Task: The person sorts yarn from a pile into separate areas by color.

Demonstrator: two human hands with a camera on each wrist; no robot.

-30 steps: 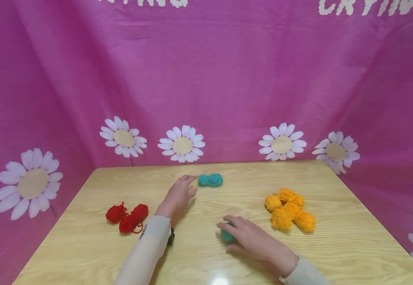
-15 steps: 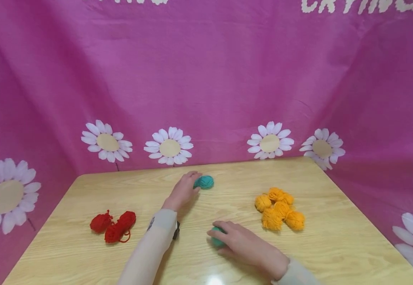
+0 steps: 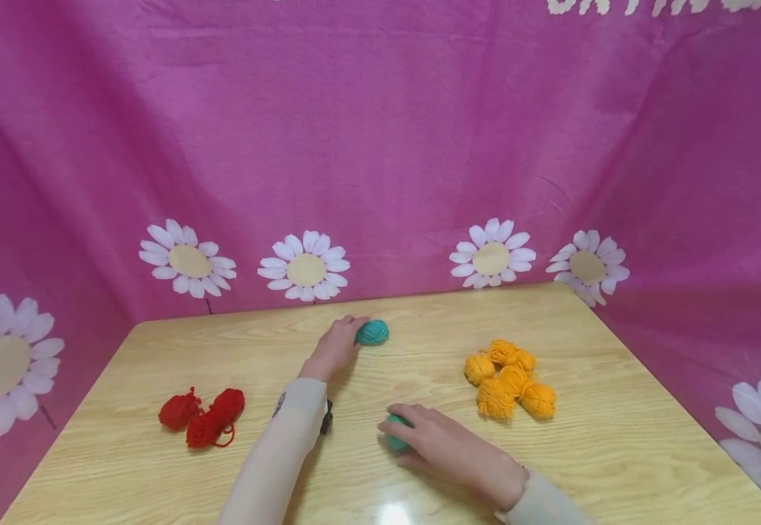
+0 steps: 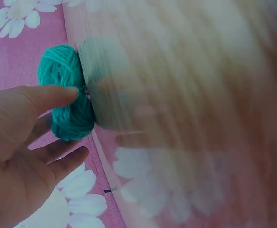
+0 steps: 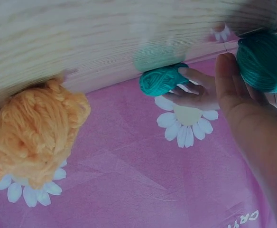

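Near the table's back edge, my left hand [image 3: 335, 348] holds a teal yarn skein [image 3: 373, 332] by its left end. The left wrist view shows the thumb across the skein's [image 4: 60, 66] pinched middle, with other fingers behind it. Closer to me, my right hand [image 3: 442, 445] is curled over a green yarn ball [image 3: 396, 436] on the table, hiding much of it. Seen from the right wrist, that ball [image 5: 264, 61] lies between the fingers and thumb, partly cut off by the frame.
Red yarn balls [image 3: 203, 429] with a loose strand lie at the left. A cluster of orange yarn balls [image 3: 514, 378] sits to the right. A pink cloth [image 3: 380, 160] with printed daisies hangs behind the wooden table [image 3: 419, 503].
My left hand has moved from the skein's left side onto its end and now holds it. My right hand stays over the green ball. The head view has shifted to the right.
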